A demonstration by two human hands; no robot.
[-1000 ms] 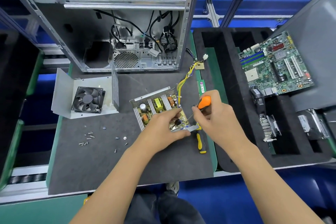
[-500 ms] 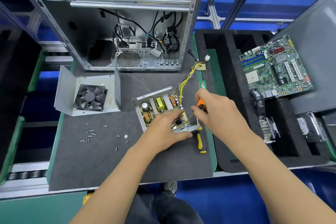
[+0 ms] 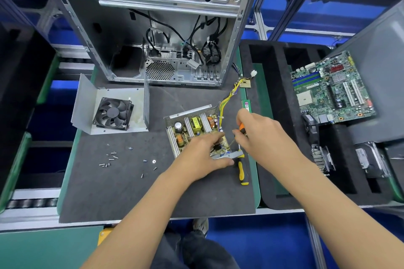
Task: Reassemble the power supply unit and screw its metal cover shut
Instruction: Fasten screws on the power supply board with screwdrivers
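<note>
The open power supply board (image 3: 192, 129) lies in its metal base on the dark mat, heat sinks and coils showing, a yellow wire bundle (image 3: 229, 96) running off to the back right. My left hand (image 3: 203, 153) rests on the board's near right corner, thumb against the grey edge plate. My right hand (image 3: 262, 135) grips an orange-handled screwdriver (image 3: 241, 127), its shaft pointing down at that same corner. The bent metal cover (image 3: 87, 102) with the black fan (image 3: 112, 113) sits apart at the left. Several loose screws (image 3: 111, 157) lie on the mat in front of it.
An empty PC case (image 3: 153, 28) stands behind the mat. A yellow-handled tool (image 3: 241, 172) lies by the board's right side. Beyond it a black foam tray (image 3: 273, 116) holds a motherboard (image 3: 330, 89), a heat sink and a drive.
My right hand has turned over the screwdriver, so less of the orange handle shows. The left hand stays on the board's corner.
</note>
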